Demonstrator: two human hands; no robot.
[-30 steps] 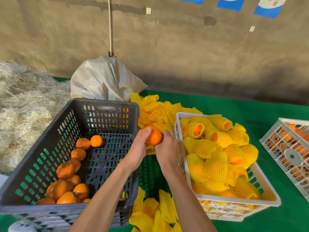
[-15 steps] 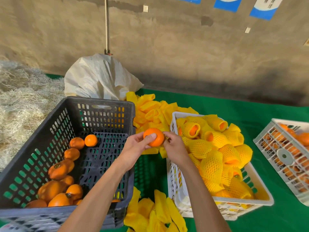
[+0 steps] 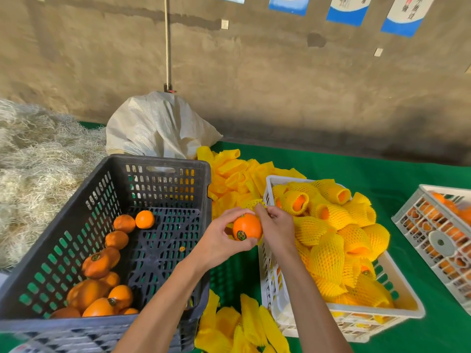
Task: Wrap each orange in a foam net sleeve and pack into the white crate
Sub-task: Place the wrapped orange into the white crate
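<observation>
We have one bare orange (image 3: 247,226) at frame centre, held up in the gap between the two crates. Left hand (image 3: 221,240) has its grip clamped on the orange: thumb over the top, fingers curled underneath. Round sticker on the fruit faces the camera.

Right hand (image 3: 276,226) sits at 3 o'clock of the orange, touching it. Its fingertips pinch the edge of a yellow foam net sleeve (image 3: 253,203) at 12 o'clock of the orange, so that grip is closed on the sleeve. The sleeve is not over the fruit; we cannot tell how far it is opened.

White crate (image 3: 377,313) is at 3 to 4 o'clock of the hands, piled with sleeved oranges (image 3: 328,256), some orange ends showing at the far side.

Dark crate (image 3: 76,324) at 9 o'clock holds loose unwrapped oranges (image 3: 102,289) along its left side.

Loose sleeve pile (image 3: 237,174) lies at 12 o'clock on the green bench (image 3: 382,174), more sleeves (image 3: 242,329) at 6 o'clock. Second white crate (image 3: 438,240) with fruit at far 3 o'clock. White sack (image 3: 158,126) at 11 o'clock, straw heap (image 3: 38,159) at 10 o'clock.
</observation>
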